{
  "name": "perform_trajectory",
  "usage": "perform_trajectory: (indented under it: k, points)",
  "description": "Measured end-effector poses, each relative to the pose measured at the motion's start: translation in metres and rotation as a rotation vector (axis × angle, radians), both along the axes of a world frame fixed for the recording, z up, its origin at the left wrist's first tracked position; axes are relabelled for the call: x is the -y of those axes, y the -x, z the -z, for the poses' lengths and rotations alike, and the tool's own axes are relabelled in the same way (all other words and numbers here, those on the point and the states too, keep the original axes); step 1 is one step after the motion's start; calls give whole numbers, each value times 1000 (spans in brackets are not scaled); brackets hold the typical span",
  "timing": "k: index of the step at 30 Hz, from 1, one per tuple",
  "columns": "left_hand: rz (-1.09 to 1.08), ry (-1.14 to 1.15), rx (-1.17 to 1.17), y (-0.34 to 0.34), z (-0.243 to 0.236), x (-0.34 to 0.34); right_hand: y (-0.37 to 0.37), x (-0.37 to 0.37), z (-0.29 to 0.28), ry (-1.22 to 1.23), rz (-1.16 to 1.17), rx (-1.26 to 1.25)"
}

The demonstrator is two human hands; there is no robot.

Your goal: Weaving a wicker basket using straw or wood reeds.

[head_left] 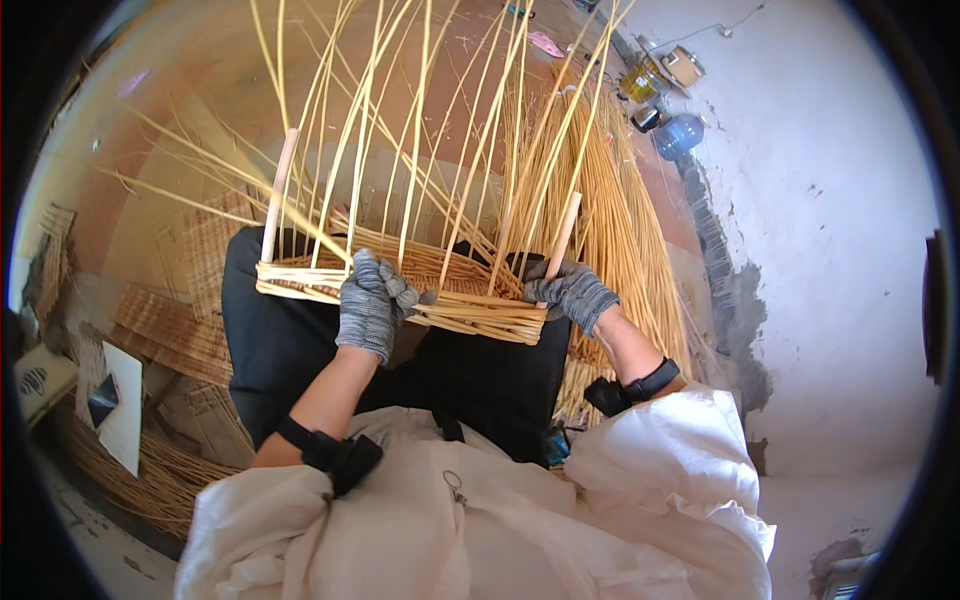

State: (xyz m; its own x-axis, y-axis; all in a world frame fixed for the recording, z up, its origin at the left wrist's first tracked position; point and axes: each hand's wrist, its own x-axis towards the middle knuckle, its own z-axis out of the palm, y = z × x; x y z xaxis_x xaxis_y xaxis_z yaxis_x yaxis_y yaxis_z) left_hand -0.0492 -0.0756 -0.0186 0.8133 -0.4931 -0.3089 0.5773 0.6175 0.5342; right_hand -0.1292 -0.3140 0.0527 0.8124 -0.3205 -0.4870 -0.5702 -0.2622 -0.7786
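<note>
- Wicker basket (490,316), partly woven, rests across the person's lap on black trousers (490,375), thin upright rods (420,130) rising from its walls.
- Thick left peg (281,185) stands at its left end, leaning slightly.
- Left hand (368,308), in a grey knitted glove, is closed at the near wall's rim on a pale rod (306,222) slanting down from the upper left.
- Right hand (578,294), gloved alike, grips the basket's right corner, fingers around the base of the right peg (565,232), which tilts outward.
- Long bundle of rods (640,250) lies beyond the right hand.
- Bluish plastic jug (680,136) sits farther off, against the pale wall (830,200).
</note>
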Motion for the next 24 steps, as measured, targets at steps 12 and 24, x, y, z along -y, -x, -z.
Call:
perform_trajectory:
  k: [12, 24]
  points:
    - [303, -683, 521, -113, -106, 8, 22, -16, 37, 121, 69, 264]
    - [1458, -1599, 2243, -4, -128, 360, 18, -52, 78, 474, 786, 588]
